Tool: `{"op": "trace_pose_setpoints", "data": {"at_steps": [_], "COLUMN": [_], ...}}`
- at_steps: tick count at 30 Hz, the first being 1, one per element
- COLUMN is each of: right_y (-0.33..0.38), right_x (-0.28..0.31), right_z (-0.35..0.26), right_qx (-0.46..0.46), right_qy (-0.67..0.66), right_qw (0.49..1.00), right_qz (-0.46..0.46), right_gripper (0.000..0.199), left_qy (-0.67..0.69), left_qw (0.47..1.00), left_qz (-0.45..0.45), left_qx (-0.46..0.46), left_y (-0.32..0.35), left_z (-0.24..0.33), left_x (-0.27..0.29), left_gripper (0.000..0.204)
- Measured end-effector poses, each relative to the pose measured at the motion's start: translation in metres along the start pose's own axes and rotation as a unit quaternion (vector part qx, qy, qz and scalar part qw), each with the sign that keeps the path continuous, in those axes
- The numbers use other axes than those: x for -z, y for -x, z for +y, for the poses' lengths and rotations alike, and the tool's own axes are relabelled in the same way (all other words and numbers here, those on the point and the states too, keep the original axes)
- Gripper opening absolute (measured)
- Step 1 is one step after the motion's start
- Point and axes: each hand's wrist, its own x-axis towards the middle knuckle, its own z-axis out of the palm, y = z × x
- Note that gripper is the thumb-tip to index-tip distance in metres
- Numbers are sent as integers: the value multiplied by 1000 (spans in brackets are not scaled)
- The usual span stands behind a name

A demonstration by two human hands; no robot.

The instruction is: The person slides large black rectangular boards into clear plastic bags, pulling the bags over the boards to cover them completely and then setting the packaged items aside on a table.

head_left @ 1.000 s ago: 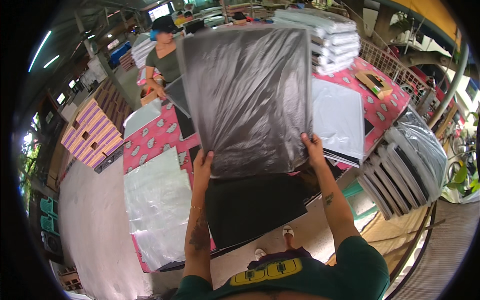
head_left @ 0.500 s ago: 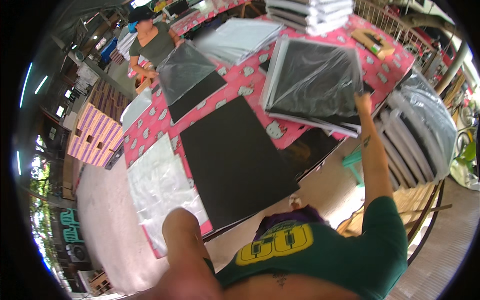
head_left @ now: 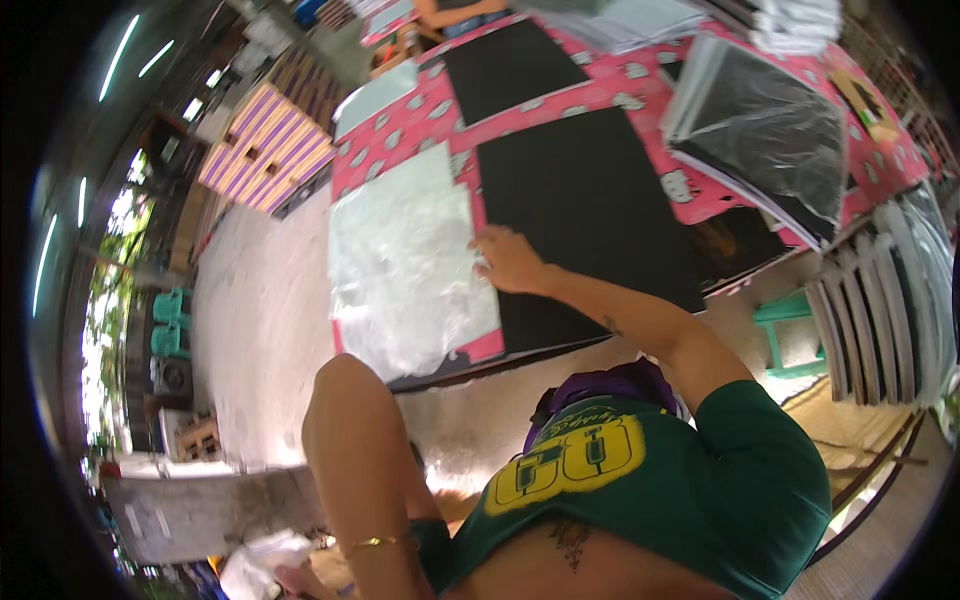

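Note:
My right hand [head_left: 508, 262] is over the near left black board [head_left: 590, 210], its fingers slightly apart at the right edge of a pile of clear plastic bags [head_left: 405, 260]. It holds nothing that I can see; whether the fingertips touch the plastic is unclear. My left arm [head_left: 350, 430] is bent, with a thin gold bracelet near the lower edge, and the left hand is out of the picture. To the right lies a stack of black boards in clear plastic [head_left: 765, 130].
A pink patterned cloth [head_left: 395, 145] covers the table. Another black board [head_left: 515, 70] lies farther back, beside a co-worker's arm [head_left: 455, 12]. Wrapped bundles [head_left: 870, 320] and a green stool [head_left: 785, 335] stand at right. Stacked striped boxes [head_left: 265, 150] stand on the left floor.
My right hand has left the wrapped stack's corner and moved left to the plastic bags. The view has swung left. The co-worker's plastic no longer covers the far black board.

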Motion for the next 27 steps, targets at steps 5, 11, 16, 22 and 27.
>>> {"op": "trace_pose_setpoints", "data": {"at_steps": [5, 11, 16, 22, 27], "right_y": [35, 5, -34, -21, -4], "right_x": [-128, -170, -104, -14, 19], "right_z": [-96, -118, -75, -73, -67], "right_qx": [121, -1, -392, -302, -219], "right_qy": [7, -42, -605, -495, -268], "right_qw": [976, 965, 665, 811, 934], "right_qz": [-182, -259, -194, -74, -93], "right_gripper": [31, 21, 34, 62, 46], "left_qy": [-163, -441, -418, -250, -322], "left_qw": [982, 865, 824, 838, 913], "left_qz": [92, 217, 136, -167, -36], "left_qx": [24, 103, 359, 456, 250], "left_y": [59, 107, 190, 242, 144], "left_z": [29, 35, -88, -207, -213], "left_x": [58, 88, 50, 34, 19], "left_gripper": [28, 28, 37, 40, 32]}}
